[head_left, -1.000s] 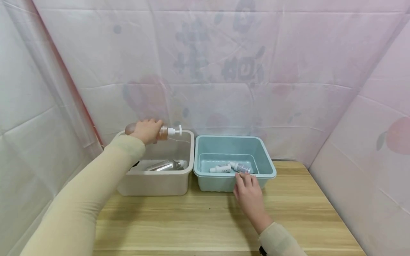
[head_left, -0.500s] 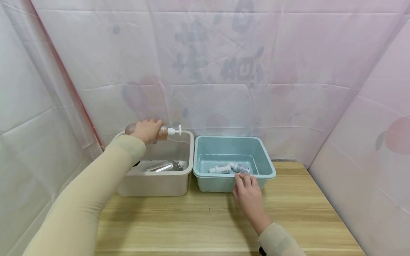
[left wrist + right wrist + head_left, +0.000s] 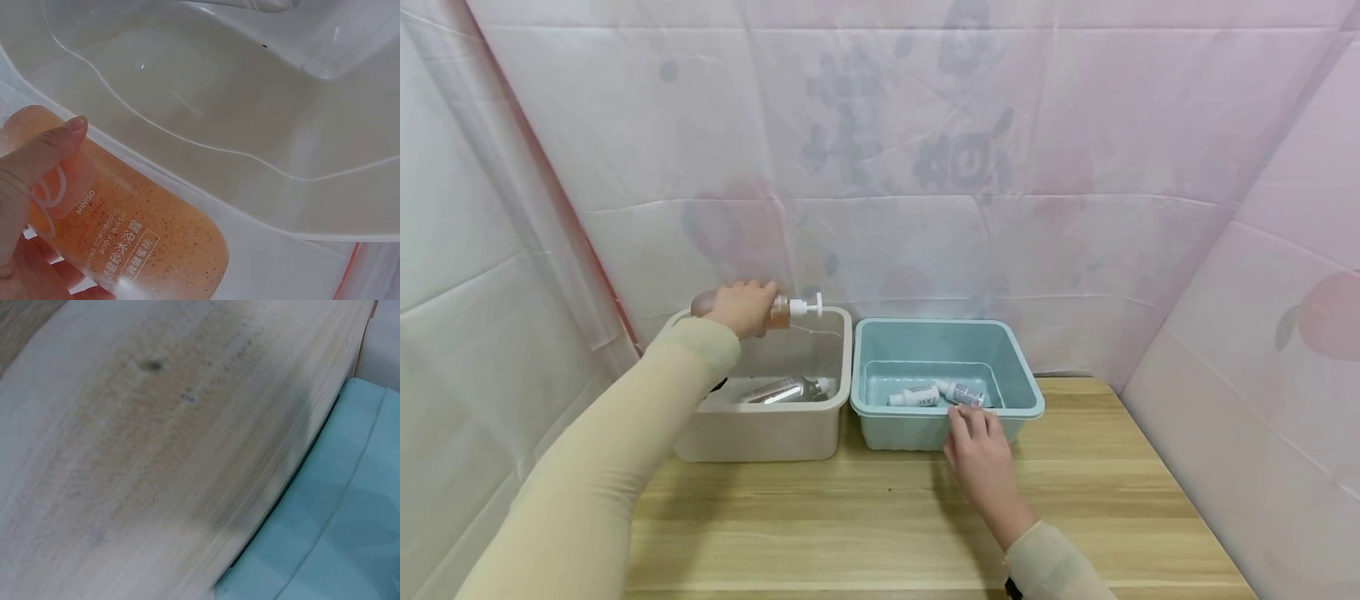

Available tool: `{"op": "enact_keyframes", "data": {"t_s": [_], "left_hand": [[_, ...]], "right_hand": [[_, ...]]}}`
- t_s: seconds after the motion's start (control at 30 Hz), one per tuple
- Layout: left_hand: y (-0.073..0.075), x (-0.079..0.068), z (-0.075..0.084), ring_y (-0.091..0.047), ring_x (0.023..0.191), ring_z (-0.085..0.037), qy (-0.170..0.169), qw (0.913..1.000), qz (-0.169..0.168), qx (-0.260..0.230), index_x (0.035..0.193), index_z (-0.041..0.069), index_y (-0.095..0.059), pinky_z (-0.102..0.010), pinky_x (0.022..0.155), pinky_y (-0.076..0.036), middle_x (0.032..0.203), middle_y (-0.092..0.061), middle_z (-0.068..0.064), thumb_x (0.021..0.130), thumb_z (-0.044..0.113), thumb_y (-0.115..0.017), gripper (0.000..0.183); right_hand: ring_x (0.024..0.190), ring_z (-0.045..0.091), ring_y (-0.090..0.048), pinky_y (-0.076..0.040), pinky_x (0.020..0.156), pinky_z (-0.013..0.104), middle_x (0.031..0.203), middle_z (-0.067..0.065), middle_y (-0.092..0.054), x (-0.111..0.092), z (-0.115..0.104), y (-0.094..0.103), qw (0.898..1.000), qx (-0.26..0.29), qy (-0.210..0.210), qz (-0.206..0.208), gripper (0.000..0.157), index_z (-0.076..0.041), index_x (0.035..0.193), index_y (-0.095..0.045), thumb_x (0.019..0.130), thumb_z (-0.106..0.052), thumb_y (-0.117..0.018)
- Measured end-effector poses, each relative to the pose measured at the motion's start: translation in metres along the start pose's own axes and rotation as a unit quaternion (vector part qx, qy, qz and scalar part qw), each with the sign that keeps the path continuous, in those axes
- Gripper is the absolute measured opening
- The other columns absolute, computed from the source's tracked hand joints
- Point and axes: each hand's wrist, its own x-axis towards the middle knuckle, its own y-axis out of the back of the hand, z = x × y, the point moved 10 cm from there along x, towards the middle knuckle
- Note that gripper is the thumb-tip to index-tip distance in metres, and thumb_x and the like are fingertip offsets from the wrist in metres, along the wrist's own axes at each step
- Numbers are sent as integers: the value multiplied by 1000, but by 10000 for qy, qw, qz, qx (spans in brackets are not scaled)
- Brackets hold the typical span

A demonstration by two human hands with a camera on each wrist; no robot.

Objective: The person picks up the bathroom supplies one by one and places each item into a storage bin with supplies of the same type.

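In the head view my left hand [image 3: 743,308] grips a pump bottle of body wash [image 3: 780,312], held on its side above the back of the beige bin [image 3: 760,435]. Its white pump points right. The left wrist view shows the thumb and fingers round the orange, speckled body wash bottle [image 3: 162,231]. My right hand [image 3: 983,458] rests its fingertips on the front rim of the teal bin [image 3: 898,429]; the right wrist view does not show that hand. Inside the teal bin lie a white bottle marked Dove [image 3: 915,396] and a small white-capped bottle [image 3: 962,393].
A clear bottle with a silvery sheen [image 3: 786,390] lies in the beige bin. Both bins stand side by side on a wooden table [image 3: 820,533]. Pale printed curtains [image 3: 895,250] hang close behind and at both sides.
The whole head view shifts very slightly. Both hands keep their places, the left still gripping the body wash bottle and the right still at the teal bin's rim.
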Motion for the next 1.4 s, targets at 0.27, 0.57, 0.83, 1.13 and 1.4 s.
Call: {"op": "enact_keyframes", "data": {"t_s": [0.27,0.57,0.83,1.13,1.4], "left_hand": [[3,-2,2,-51,98,-43,5,9999,-92,46,108,4,-45,-58,79,-42,104,-56,-21,66,1,-74,51],[5,3,2,-50,99,-42,20,9999,-79,65,105,5,-46,-58,79,-42,103,-55,-19,66,0,-73,48],[-3,4,-1,-51,97,-41,46,9999,-87,47,106,5,-48,-57,79,-43,102,-56,-18,63,0,-73,50],[2,7,5,-51,95,-40,-3,9999,-69,131,106,5,-48,-56,78,-44,101,-55,-20,64,0,-74,49],[-3,8,7,-51,98,-41,37,9999,-87,108,108,6,-47,-58,81,-43,103,-55,-21,64,0,-74,52]], "right_hand": [[86,41,-53,-47,81,52,98,20,-57,2,-2,2,10000,-23,-15,43,39,5,105,-61,87,-19,-36],[85,40,-53,-47,80,52,98,21,-57,5,0,2,9999,-9,45,114,38,6,105,-61,86,-18,-38],[89,40,-53,-46,83,55,100,20,-57,-1,0,-5,9997,-12,-19,-236,42,5,106,-61,90,-22,-32],[89,42,-53,-46,83,56,101,21,-57,3,6,-1,9997,-70,-122,-206,43,5,107,-61,90,-22,-33],[90,41,-52,-45,83,55,101,21,-56,-1,6,1,9997,-85,-109,-195,43,5,107,-61,91,-23,-32]]}}
